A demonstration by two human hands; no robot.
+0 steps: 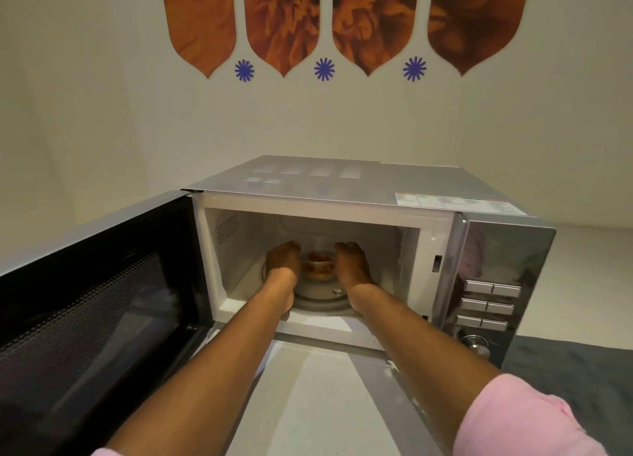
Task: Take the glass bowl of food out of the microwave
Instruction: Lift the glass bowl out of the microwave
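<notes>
Nearest to me, pink sleeves (524, 421) end at my forearms, which stretch over the pale counter (318, 397) and into the microwave (342, 195). Its door (92, 305) is swung wide open to the left, and the button panel (489, 305) sits on the right face. Inside the white cavity, my left hand (282, 260) and right hand (352, 263) flank the glass bowl of food (318, 265), one on each side, palms turned inward against it. I cannot tell whether the fingers are truly gripping it or only touching. The bowl sits on the glass turntable (318, 298), about mid-cavity, with orange-brown food showing. Beyond, the wall carries orange leaf-shaped decals (284, 20) and blue star shapes (324, 68).
</notes>
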